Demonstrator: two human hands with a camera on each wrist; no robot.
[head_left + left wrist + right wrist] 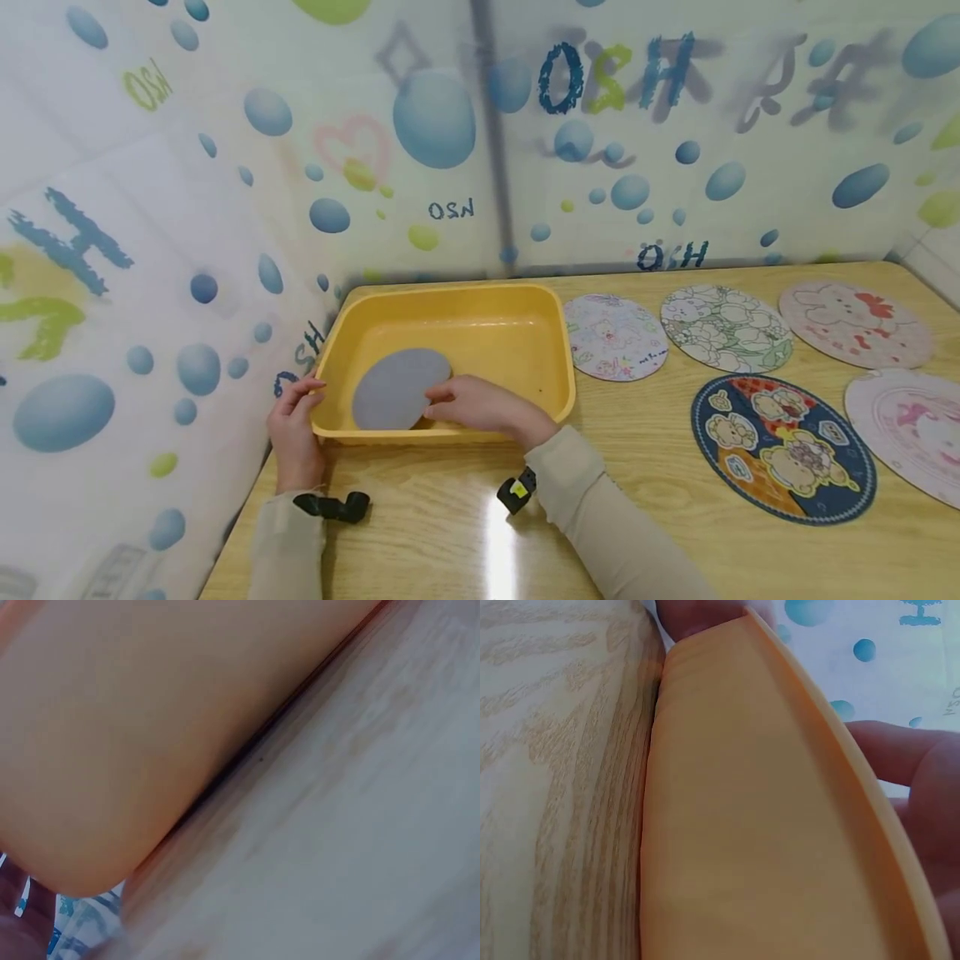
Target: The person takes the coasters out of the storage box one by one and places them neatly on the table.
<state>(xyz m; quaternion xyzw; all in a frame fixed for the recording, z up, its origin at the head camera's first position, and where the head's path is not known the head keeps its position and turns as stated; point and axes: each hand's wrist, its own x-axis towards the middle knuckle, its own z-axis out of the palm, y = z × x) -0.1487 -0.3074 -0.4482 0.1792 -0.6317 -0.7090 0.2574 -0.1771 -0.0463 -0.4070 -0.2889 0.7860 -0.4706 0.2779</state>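
A yellow plastic tub (450, 435) stands on the wooden table, shown side-on in both wrist views. Inside, a plain grey round mat (401, 387) lies towards the left, partly tilted. My right hand (483, 404) reaches over the front rim and pinches the mat's right edge between thumb and fingers. At the tub's front left corner my left hand (297, 433) grips the rim, fingertips over the edge. The right wrist view catches fingers (889, 750) of the right hand beyond the tub wall.
To the tub's right lie several round printed mats, among them a dark blue bear mat (783, 450), a green line-drawn mat (726, 327) and a pink rabbit mat (855, 323). A bubble-patterned wall covering (435, 242) borders the table (420, 517) behind and at left.
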